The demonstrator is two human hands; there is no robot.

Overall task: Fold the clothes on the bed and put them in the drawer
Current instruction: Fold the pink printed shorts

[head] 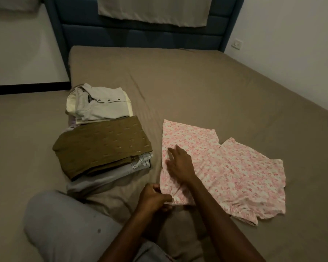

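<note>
Pink floral cotton top (225,167), flat, half-folded.

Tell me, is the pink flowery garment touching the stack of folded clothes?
Apart. The head view shows a strip of bare brown sheet between the pink flowery garment and the stack of folded clothes.

We press our right hand (179,163) flat on the pink floral garment (235,173). Our left hand (153,197) pinches its near corner. Folded stack (102,146) lies beside.
</note>
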